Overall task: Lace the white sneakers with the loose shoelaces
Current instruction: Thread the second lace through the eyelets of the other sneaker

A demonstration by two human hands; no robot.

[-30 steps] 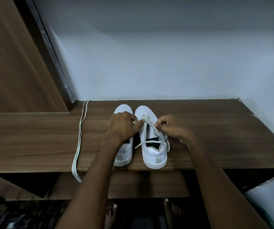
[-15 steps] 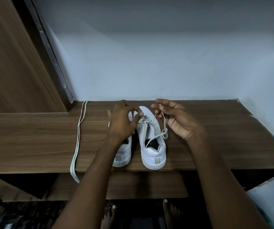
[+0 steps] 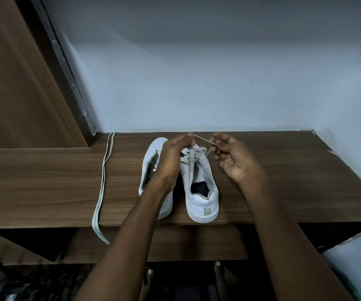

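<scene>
Two white sneakers [image 3: 201, 187] sit side by side, heels near, on a wooden shelf [image 3: 284, 181]. The left hand [image 3: 172, 157] and right hand [image 3: 232, 158] each pinch the right sneaker's lace [image 3: 203, 141] taut above its eyelets. A spare shoelace [image 3: 102, 183] lies doubled at left, well apart.

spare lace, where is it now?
Head view: the spare lace lies doubled on the wooden shelf, left of both sneakers, its near end hanging over the front edge.

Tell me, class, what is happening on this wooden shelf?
A person is lacing the right sneaker. The left hand and right hand each pinch the lace stretched between them above the toe end, with only the front eyelets threaded. The left sneaker beside it appears unlaced. A second shoelace lies on the shelf, its end hanging over the edge.
</scene>
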